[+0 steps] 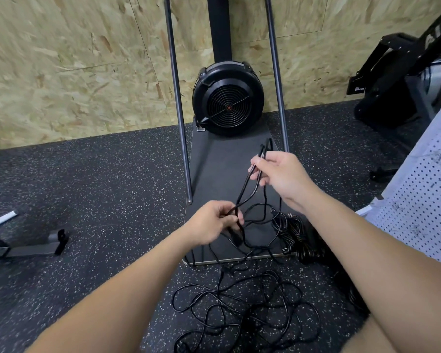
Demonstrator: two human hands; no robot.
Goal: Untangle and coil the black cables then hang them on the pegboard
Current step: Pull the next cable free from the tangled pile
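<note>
A wall of oriented strand board (74,67) is seen behind a speckled black rubber floor (99,189). Against the wall a fan-driven exercise machine (228,98) is stood on a dark flat platform (222,174), flanked by two upright metal poles (178,110). At the right edge a white pegboard (423,200) is leaned or stood, with a second black machine (402,80) behind it. A loose tangle of black cable (239,307) is spread on the floor in the foreground, and a tighter bundle of black cable (298,238) is laid at the near right corner of the platform. A doubled loop of cable (250,184) is held taut above the platform between both hands: its upper end is pinched by the curled fingers of the right hand (280,174), and its lower strands are gripped in the closed fingers of the left hand (214,222).
</note>
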